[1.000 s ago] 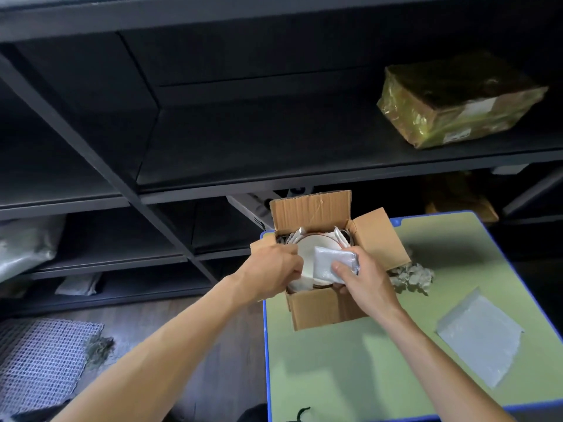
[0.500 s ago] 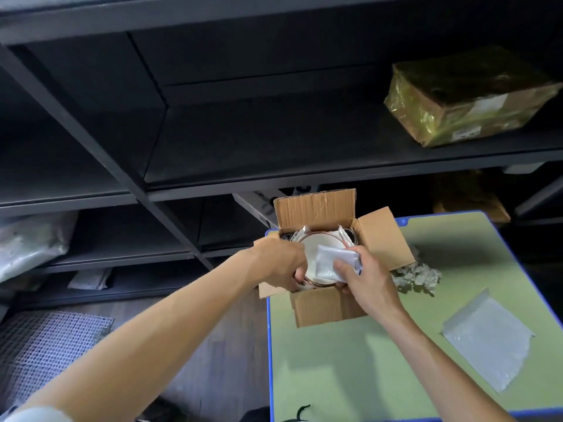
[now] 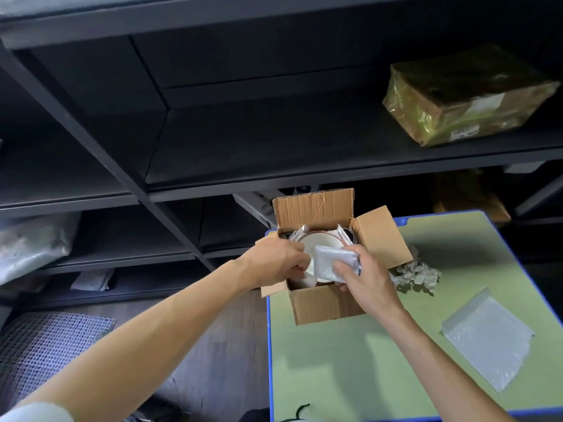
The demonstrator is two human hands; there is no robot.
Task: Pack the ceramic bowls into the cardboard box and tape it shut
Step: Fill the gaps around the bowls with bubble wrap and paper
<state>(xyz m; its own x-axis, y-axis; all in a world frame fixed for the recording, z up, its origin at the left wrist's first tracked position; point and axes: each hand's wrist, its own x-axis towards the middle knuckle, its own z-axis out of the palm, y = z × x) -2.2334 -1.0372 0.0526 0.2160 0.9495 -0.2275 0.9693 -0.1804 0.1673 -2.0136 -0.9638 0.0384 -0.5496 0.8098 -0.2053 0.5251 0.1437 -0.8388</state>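
Pinching a folded clear bubble-wrap pad (image 3: 332, 260) over the open brown cardboard box (image 3: 326, 306), the right hand (image 3: 365, 278) cushions the white ceramic bowl (image 3: 316, 242) already inside it, while the left hand (image 3: 274, 260) curls at the box's left wall, its hold unclear; closing and taping the flaps remain.

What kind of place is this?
Likely a stockroom or packing station: black metal shelving, a plastic-wrapped labelled parcel, an open brown cardboard box and clear bubble-wrap sheet on a green table.
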